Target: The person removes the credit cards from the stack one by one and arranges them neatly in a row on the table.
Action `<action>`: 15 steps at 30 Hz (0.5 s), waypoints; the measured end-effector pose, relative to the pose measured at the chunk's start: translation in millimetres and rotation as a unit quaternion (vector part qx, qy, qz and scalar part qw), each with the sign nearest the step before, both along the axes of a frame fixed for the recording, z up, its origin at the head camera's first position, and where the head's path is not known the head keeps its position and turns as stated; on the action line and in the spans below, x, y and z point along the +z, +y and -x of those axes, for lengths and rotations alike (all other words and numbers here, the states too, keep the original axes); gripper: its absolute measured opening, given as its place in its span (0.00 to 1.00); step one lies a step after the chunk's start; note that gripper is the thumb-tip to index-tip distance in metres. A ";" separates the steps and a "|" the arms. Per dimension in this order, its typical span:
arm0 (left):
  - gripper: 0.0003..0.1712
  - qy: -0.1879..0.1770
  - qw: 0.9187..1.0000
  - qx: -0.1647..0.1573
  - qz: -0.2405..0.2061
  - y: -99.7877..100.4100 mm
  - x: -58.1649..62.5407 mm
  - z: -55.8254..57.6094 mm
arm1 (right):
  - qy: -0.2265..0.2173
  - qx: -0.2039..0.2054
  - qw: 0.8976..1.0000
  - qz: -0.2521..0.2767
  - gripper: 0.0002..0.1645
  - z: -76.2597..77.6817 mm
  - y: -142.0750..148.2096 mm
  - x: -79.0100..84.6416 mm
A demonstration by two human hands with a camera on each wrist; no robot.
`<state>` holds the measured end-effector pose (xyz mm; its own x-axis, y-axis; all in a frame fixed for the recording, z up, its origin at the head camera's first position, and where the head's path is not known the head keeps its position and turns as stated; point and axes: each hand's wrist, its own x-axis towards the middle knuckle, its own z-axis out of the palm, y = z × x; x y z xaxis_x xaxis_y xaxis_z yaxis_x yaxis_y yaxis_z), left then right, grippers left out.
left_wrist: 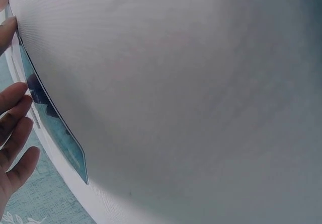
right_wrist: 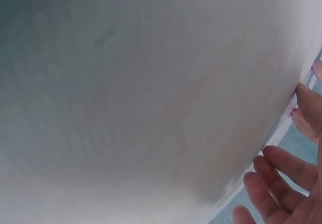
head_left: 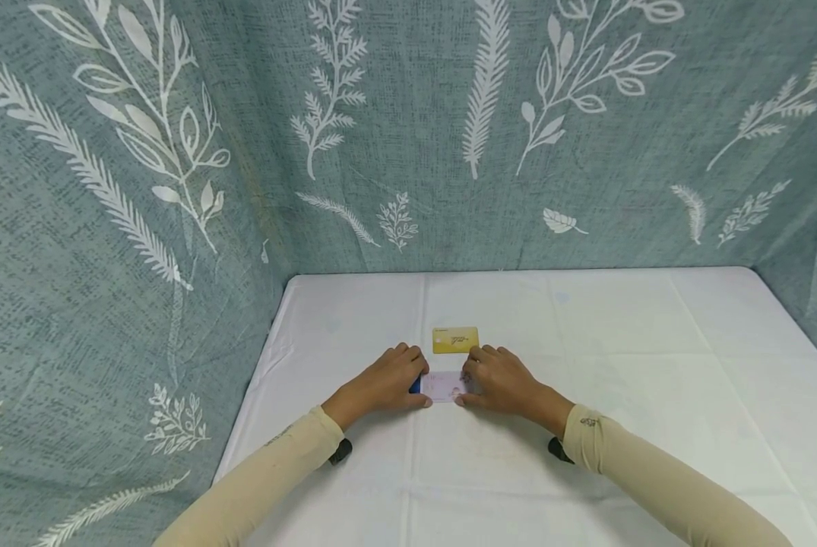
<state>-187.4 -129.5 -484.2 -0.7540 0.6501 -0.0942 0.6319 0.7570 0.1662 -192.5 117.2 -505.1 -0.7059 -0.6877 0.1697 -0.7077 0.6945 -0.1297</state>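
Note:
A pale pinkish printed card (head_left: 441,387) lies flat on the white-covered table between the two hands. My right hand (head_left: 502,381) holds its right end, thumb at the near edge and fingers at the far edge. At the left end, a strip of a blue card (head_left: 416,385) shows beside the pale one, and my left hand (head_left: 391,378) grips there between thumb and fingers. In the left wrist view a glossy card (left_wrist: 63,136) with a reflecting face reaches out past the fingers. How the cards overlap is hidden by the hands.
A yellow card (head_left: 454,336) lies just beyond the pale one, close to the right fingertips. The white table cloth (head_left: 620,365) has fold creases. Patterned blue-green fabric (head_left: 435,137) hangs behind the table and along its left side.

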 end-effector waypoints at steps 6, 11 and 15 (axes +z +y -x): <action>0.30 0.002 1.000 -0.001 0.006 0.8 1.7 0.4 | 0.009 -0.002 1.000 -0.006 0.29 -0.3 0.9 0.3; 0.30 0.009 1.000 -0.008 0.010 1.3 3.4 0.2 | 0.011 -0.006 1.000 -0.007 0.30 -1.0 0.0 0.3; 0.30 0.007 1.000 -0.009 0.013 1.4 2.9 -0.1 | 0.005 -0.009 1.000 -0.011 0.29 -2.7 -1.3 1.0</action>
